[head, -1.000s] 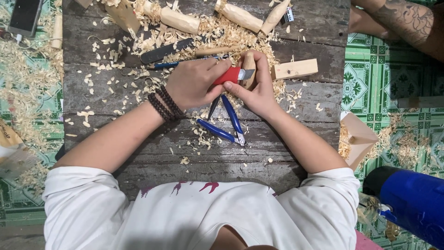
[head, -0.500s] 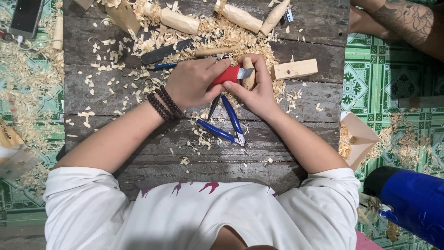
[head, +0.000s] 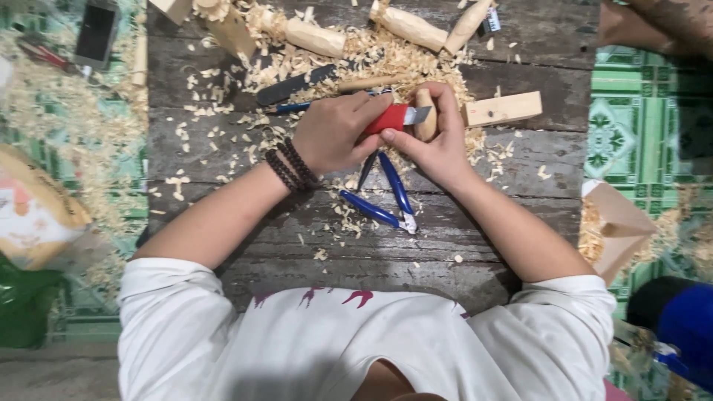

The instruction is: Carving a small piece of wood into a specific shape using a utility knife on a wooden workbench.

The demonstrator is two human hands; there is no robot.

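Wood shavings [head: 349,56] lie thick across the dark plank table [head: 223,148], densest at its far edge among several rounded carved wooden pieces [head: 308,33]. At the left edge, on the green patterned floor, sits a crumpled yellowish package [head: 33,215] with a pale printed panel, and just below it a dark green bag [head: 22,308]. On the right, beside the table, an open cardboard box [head: 613,230] holds more shavings. A blue cylindrical container [head: 679,327] shows at the lower right corner; what is in it cannot be told. A dark phone [head: 96,33] rests at the upper left.

Near the table's middle, the left hand [head: 334,134], with dark bead bracelets at the wrist, is clenched around the red handle of a carving knife [head: 394,117], the short blade pointing right. The right hand [head: 438,137] grasps a small rounded wooden piece [head: 425,119], thumb laid near the blade, which touches the wood. Just beneath the hands lie blue-handled pliers [head: 386,204], their handles spread. A rectangular wooden block [head: 503,109] sits just beside the right hand, and a dark-handled tool [head: 297,85] lies behind the left.
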